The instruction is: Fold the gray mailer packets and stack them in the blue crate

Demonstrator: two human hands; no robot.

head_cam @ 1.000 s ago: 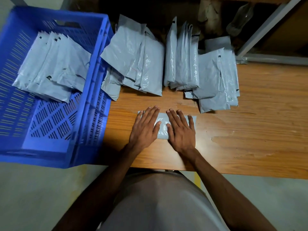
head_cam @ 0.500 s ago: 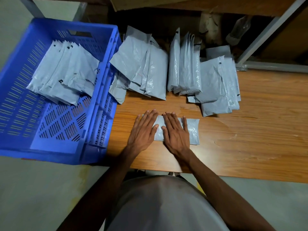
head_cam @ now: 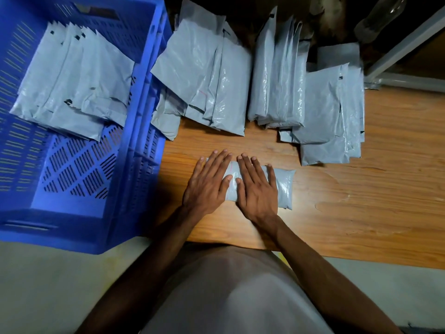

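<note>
Mailer packets overlapped inside blue crate; both grips flat, fingers straight.

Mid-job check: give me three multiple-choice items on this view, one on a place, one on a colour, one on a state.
1. Where does the crate stand relative to the hands?
A. To their left
B. To their right
C. Behind the person

2. What colour is the crate?
A. Red
B. Blue
C. Green

3. How do the left hand and right hand meet the folded packet?
A. Lifting it
B. Pinching one corner
C. Pressing flat on it

Key: 1 A, crate fills the view's left. 2 B, its walls are blue. 3 C, straight fingers lie on the packet on the table.
</note>
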